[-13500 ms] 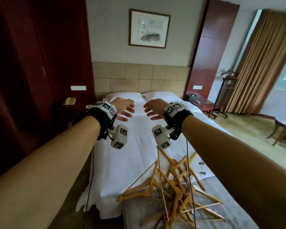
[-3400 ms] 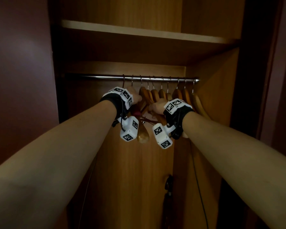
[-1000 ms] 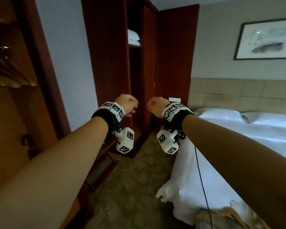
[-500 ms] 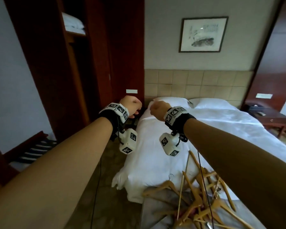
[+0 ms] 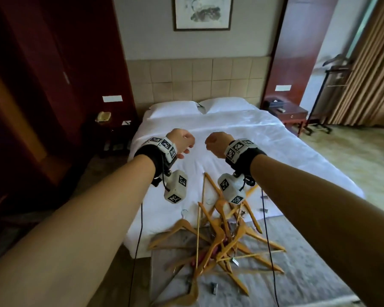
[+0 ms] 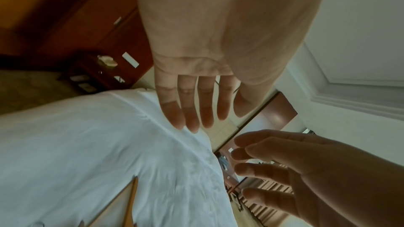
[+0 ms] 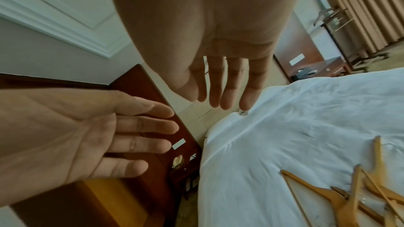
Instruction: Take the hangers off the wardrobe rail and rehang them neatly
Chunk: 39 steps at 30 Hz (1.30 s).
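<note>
Both hands are hovering empty over a tangled heap of hangers at the foot of the bed.

The left hand (image 5: 180,141) and right hand (image 5: 217,142) are reaching out with fingers straight and relaxed, grasping nothing. The wooden hangers (image 5: 217,238) are lying crossed on the white bed (image 5: 242,134). Their thin wire hooks and slim crossbars are probably interlocking, so lifting one is likely to drag its neighbours along or catch a hook in the soft sheet.
</note>
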Motion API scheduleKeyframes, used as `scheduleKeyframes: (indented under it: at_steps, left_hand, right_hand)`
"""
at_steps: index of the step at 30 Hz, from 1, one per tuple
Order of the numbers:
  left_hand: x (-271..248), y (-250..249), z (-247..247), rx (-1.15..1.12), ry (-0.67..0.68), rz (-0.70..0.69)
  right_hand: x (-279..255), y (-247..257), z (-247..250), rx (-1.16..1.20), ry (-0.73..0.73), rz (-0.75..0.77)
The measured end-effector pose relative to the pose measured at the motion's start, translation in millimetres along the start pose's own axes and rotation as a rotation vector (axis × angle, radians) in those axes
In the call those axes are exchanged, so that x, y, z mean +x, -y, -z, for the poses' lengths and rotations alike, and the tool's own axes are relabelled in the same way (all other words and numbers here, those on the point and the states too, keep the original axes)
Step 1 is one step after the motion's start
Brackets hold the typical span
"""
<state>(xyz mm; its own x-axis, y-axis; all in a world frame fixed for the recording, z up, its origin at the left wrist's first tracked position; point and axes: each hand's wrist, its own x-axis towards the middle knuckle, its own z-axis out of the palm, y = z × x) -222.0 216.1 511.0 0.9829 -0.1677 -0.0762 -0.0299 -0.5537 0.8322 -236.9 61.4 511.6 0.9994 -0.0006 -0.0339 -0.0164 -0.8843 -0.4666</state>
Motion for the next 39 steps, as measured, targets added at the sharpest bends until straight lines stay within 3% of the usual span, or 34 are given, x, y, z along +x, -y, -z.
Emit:
scheduleKeyframes:
  at_steps: [8,13,21,28,32,35,39]
  left_hand:
    - [75.7,42.8,-66.5,-0.132,0.297,0.230]
    - [103.7,76.1,-107.2,-0.193,0.383,0.360]
    - [151.1,144.1,-172.6,-0.293,0.336,0.566]
    - [181.3,214.3,-228.4,-0.411,0.160,0.871]
    - [191.0,256.3,-259.7,-0.402,0.007,0.962]
    - [194.0,288.9,-287.1,-0.454,-0.003,1.101]
    - [187.2,324.2,-319.4,-0.405,0.074,1.186]
  right_hand:
    - [52.0,-77.6,-32.6,0.089,0.059,-0.223]
    - [68.1,-128.8,-70.9,0.167,0.119,-0.342]
    - [105.1,-226.1,-149.7,0.261,0.262,-0.463]
    - [140.6,-298.1,-233.1,0.440,0.424,-0.597]
    - [153.8,-335.2,-280.4,0.546,0.517,-0.655]
    - [157.0,-360.8,-315.4,0.696,0.608,-0.795]
    - [154.1,-382.7,-359.6,0.766,0.688,-0.967]
